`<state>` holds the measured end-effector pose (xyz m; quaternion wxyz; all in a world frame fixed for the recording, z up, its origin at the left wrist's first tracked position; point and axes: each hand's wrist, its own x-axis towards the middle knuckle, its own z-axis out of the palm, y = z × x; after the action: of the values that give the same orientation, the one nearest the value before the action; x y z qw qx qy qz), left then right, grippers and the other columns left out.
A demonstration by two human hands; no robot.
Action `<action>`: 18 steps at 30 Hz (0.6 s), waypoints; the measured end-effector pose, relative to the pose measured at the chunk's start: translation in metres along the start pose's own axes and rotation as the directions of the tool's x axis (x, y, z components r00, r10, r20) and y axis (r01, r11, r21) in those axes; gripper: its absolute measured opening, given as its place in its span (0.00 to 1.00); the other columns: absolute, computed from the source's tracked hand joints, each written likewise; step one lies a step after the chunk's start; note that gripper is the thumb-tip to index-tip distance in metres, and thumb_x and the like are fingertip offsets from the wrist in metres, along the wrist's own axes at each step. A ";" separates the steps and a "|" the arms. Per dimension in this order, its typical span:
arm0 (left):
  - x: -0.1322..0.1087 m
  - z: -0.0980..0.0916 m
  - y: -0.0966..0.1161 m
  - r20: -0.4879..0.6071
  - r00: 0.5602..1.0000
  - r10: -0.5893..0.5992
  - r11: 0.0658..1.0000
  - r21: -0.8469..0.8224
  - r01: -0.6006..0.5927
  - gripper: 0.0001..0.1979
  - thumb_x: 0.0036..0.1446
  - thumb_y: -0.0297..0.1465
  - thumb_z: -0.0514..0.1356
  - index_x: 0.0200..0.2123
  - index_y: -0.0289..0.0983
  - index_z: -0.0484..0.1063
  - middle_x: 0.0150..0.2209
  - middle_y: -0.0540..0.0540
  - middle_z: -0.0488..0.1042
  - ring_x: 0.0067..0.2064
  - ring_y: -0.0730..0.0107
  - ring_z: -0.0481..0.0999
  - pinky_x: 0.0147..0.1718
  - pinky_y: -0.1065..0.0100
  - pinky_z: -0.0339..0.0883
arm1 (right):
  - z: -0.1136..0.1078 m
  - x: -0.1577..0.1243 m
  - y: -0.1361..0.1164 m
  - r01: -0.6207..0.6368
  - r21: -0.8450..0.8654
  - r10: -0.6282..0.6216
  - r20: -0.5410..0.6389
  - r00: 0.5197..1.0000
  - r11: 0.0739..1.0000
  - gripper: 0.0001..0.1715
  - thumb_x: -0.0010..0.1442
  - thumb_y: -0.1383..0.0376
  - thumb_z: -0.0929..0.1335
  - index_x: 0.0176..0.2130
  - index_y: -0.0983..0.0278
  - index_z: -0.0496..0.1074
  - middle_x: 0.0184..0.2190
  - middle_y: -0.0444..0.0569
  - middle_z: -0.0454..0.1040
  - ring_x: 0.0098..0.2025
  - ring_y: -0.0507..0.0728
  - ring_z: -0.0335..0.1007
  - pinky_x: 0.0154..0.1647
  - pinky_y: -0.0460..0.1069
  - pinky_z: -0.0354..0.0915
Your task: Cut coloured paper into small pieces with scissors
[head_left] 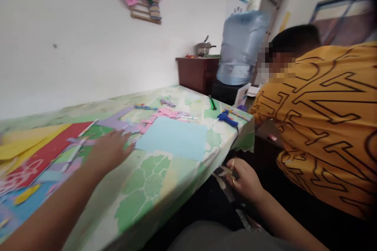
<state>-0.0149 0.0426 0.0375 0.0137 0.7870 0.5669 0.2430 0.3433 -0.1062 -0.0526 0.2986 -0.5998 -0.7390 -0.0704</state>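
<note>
My left hand (110, 151) is held flat over the left part of the table with its fingers spread, blurred by motion. It holds nothing I can see. Under and beside its fingertips lie purple paper pieces (129, 125), and a light blue sheet (173, 137) is just to its right. My right hand (246, 178) is low, off the table's front edge, above my lap. Its fingers are closed around gold-handled scissors (233, 170), whose gold loops show at the fingers; the blades cannot be made out.
Pink paper scraps (165, 114), a blue glue gun (227, 118) and a green cutter (212, 102) lie on the patterned tablecloth (144, 182). Red paper (55, 153) is on the left. A person in a yellow shirt (330, 117) bends down at right, near a water bottle (243, 47).
</note>
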 end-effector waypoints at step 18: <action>-0.058 0.049 0.090 0.239 0.844 0.481 0.868 0.010 -0.497 0.19 0.51 0.39 0.45 0.45 0.41 0.64 0.34 0.46 0.72 0.35 0.64 0.69 0.34 0.65 0.61 | -0.002 -0.029 0.004 -0.268 0.046 0.266 0.047 0.963 0.962 0.11 0.50 0.59 0.60 0.31 0.63 0.63 0.29 0.49 0.68 0.32 0.55 0.65 0.33 0.48 0.61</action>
<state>0.0704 -0.0289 -0.0005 -0.0118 0.9280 0.3504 0.1258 0.3506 -0.1302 -0.0670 0.3057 -0.6875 -0.6587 0.0017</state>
